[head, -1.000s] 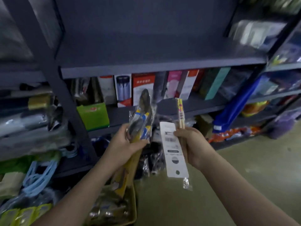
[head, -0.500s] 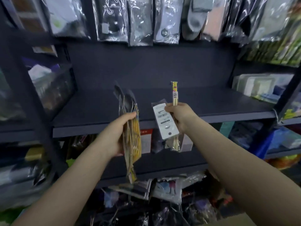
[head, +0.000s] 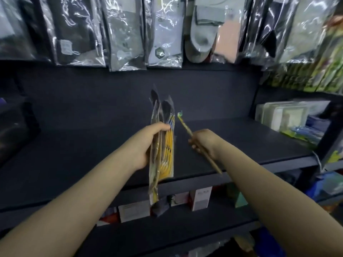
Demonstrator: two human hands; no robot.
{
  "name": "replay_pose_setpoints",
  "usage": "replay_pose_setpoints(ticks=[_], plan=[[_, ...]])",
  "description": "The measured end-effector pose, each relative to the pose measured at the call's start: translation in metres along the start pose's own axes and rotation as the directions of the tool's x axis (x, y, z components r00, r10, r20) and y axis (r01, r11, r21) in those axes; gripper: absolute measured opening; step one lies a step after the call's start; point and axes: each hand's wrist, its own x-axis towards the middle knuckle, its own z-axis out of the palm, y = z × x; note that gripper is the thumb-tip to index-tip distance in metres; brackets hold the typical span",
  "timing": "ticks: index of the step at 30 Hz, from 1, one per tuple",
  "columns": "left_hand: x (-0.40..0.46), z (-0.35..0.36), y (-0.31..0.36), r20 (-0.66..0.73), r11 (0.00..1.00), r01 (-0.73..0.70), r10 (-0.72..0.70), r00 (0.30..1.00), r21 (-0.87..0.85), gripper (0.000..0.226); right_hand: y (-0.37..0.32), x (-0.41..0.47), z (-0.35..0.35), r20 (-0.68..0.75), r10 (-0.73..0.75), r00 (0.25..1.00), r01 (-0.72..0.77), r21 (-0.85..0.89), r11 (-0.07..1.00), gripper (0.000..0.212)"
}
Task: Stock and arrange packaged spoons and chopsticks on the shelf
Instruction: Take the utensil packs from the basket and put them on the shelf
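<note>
My left hand [head: 146, 145] grips a bundle of packaged spoons [head: 163, 145] with yellow card backs, held upright over the dark shelf board [head: 74, 154]. The spoon bowls stick up above my fingers and the packs hang down past the shelf's front edge. My right hand [head: 204, 143] holds a packaged pair of chopsticks [head: 185, 127], tilted with the decorated tip up and to the left, close beside the spoon packs. The chopsticks' lower end juts out below my wrist.
Packaged socks [head: 126, 34] hang in a row above the shelf. Flat packs [head: 284, 115] stand at the shelf's right end, past a dark upright. Small boxes [head: 200, 197] line the shelf below. A dark bin [head: 14, 130] sits at the left.
The view has risen from the lower shelves to the dark shelf. Both hands moved up and forward over it, and the chopstick pack turned from upright to slanted, its white label no longer showing.
</note>
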Motion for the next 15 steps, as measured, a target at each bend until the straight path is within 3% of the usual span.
replay_pose_setpoints(ticks=[3, 7, 9, 11, 15], plan=[[0.019, 0.030, 0.001, 0.024, 1.000, 0.009, -0.008, 1.000, -0.008, 0.023, 0.033, 0.010, -0.071, -0.142, -0.113, 0.983, 0.069, -0.285, 0.956, 0.016], [0.040, 0.077, -0.003, 0.001, 0.998, 0.015, -0.015, 1.000, -0.059, 0.023, 0.074, 0.033, -0.158, -0.240, -0.183, 0.953, -0.009, -0.629, 0.778, 0.014], [0.046, 0.103, -0.007, -0.018, 0.995, 0.028, -0.030, 0.999, -0.098, 0.022, 0.086, 0.044, -0.189, -0.284, -0.234, 0.930, -0.035, -0.703, 0.710, 0.011], [0.052, 0.128, -0.013, -0.074, 0.988, 0.013, -0.025, 0.997, -0.154, 0.020, 0.095, 0.060, -0.211, -0.298, -0.279, 0.913, -0.039, -0.744, 0.667, 0.023], [0.056, 0.154, -0.026, -0.176, 0.976, -0.069, 0.033, 0.984, -0.206, 0.024, 0.105, 0.083, -0.219, -0.192, -0.146, 0.970, -0.097, -0.863, 0.495, 0.034]])
